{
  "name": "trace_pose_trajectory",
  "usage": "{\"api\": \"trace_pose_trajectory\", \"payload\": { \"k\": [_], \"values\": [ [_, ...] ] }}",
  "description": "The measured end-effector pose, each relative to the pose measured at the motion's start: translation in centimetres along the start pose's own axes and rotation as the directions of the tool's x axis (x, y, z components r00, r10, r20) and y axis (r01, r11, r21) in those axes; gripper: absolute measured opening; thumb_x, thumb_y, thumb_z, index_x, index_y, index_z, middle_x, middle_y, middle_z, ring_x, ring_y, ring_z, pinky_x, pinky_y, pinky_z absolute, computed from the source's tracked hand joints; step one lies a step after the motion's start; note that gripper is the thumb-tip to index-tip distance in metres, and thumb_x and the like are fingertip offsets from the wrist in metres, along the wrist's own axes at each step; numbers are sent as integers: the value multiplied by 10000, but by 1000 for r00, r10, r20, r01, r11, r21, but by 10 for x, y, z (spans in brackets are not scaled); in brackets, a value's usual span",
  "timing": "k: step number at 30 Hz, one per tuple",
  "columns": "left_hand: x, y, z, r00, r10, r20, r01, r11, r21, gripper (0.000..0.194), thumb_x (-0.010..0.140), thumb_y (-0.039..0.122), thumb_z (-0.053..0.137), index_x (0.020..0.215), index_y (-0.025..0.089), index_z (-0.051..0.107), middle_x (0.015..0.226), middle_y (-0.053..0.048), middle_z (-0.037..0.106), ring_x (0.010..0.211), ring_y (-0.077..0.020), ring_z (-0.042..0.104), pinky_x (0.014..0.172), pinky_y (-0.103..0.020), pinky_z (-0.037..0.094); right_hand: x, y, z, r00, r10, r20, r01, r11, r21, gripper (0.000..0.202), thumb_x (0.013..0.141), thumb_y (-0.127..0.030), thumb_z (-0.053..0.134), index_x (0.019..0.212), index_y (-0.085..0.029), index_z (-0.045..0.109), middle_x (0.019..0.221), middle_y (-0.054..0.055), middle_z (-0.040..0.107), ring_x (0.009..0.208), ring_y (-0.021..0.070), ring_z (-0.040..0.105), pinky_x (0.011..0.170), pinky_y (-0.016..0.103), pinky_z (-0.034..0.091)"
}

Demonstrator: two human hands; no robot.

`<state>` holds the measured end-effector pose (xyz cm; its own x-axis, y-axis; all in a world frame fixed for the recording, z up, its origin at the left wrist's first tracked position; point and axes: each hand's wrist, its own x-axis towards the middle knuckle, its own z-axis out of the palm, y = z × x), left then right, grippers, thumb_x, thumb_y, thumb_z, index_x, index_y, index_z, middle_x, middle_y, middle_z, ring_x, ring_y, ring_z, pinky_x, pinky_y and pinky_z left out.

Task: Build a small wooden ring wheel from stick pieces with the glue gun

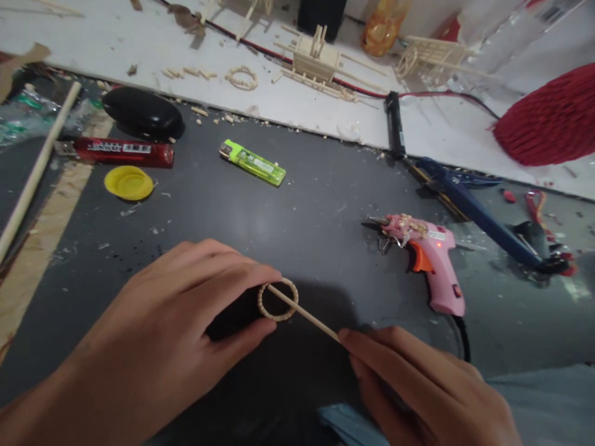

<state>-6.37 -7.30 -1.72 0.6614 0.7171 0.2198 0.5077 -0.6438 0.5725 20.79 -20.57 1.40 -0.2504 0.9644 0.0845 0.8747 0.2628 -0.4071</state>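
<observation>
A small ring of short wooden pieces [294,291] is held at its left side between the thumb and fingers of my left hand [171,328]. My right hand [418,378] pinches a thin wooden stick [318,323], which slants up and left across the ring, its far end near my left fingertips. Whether the stick touches the ring cannot be made out. To the right, a pink glue gun [432,254] lies with a small orange light lit. Beyond my hands is a green lighter [255,164] on the grey table [320,210].
At the left lie a red lighter [125,152], a yellow cap [129,183], a black case [142,114] and a long stick [39,170]. Another ring [242,78] and a wooden model [316,59] stand behind. A blue tool [483,214] and red bundle [551,118] are right.
</observation>
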Motion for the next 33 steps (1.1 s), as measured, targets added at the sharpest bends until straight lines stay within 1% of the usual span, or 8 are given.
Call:
{"api": "trace_pose_trajectory", "payload": {
  "k": [4, 8, 13, 16, 20, 24, 26, 33],
  "values": [
    [-1, 0, 1, 1000, 7, 9, -7, 1000, -1, 165, 1110, 294, 723, 1267, 340, 707, 1134, 52, 829, 1022, -199, 753, 925, -337, 538, 0, 2, -1, 1000, -6, 3, 6, 1000, 15, 287, 1127, -86, 582, 1338, -225, 718, 916, -3, 797, 651, 137, 778, 674, 236, 633],
    [-2, 0, 1, 1000, 23, 18, -23, 1000, 3, 145, 1129, 305, 699, 1271, 335, 694, 1130, 48, 825, 1020, -202, 738, 920, -342, 522, 0, 2, -3, 1000, -7, 14, 7, 1000, 14, 266, 1123, -91, 592, 1313, -227, 719, 893, -12, 786, 645, 137, 768, 624, 244, 600],
    [0, 0, 1, 1000, 29, 5, -30, 999, 23, 133, 1132, 312, 697, 1263, 335, 683, 1110, 54, 823, 1021, -200, 736, 920, -333, 514, 5, 3, -5, 999, -26, -20, 26, 1000, 16, 255, 1122, -83, 567, 1232, -207, 761, 867, 4, 796, 606, 137, 753, 565, 259, 564],
    [1, 1, 1, 1000, 21, -5, -21, 1000, 20, 131, 1136, 287, 680, 1256, 339, 683, 1102, 63, 815, 1019, -189, 732, 935, -318, 510, 7, 4, -3, 999, -20, -28, 21, 1000, 13, 265, 1112, -80, 572, 1194, -207, 790, 875, 14, 813, 597, 136, 750, 569, 254, 573],
    [0, 1, 1, 1000, 8, -1, -8, 1000, 16, 143, 1131, 306, 696, 1268, 346, 691, 1115, 67, 816, 1021, -190, 731, 921, -322, 499, 7, 4, 1, 997, -18, -76, 21, 999, 41, 294, 1085, -64, 581, 1213, -217, 797, 871, 8, 809, 579, 134, 723, 577, 252, 575],
    [-1, 0, 0, 1000, 15, 16, -15, 1000, 13, 167, 1121, 301, 710, 1281, 348, 690, 1130, 63, 819, 1029, -194, 731, 914, -324, 503, 7, 4, 1, 999, -17, -48, 19, 999, 41, 307, 1077, -58, 576, 1215, -215, 801, 907, 20, 828, 617, 136, 749, 575, 243, 567],
    [0, -1, 0, 1000, 18, 15, -19, 1000, 17, 177, 1122, 294, 703, 1291, 347, 685, 1135, 56, 824, 1029, -200, 734, 913, -329, 510, 7, 5, 1, 998, -12, -56, 15, 998, 57, 308, 1072, -61, 583, 1232, -221, 793, 921, 16, 826, 611, 129, 741, 576, 240, 564],
    [3, 0, 0, 999, 46, 11, -46, 998, 30, 144, 1132, 272, 684, 1268, 320, 685, 1120, 41, 814, 1029, -206, 725, 912, -333, 518, 4, 6, 1, 998, 22, -60, -16, 995, 100, 321, 1071, -52, 601, 1265, -238, 777, 890, -3, 787, 590, 121, 716, 574, 232, 565]
  ]
}}
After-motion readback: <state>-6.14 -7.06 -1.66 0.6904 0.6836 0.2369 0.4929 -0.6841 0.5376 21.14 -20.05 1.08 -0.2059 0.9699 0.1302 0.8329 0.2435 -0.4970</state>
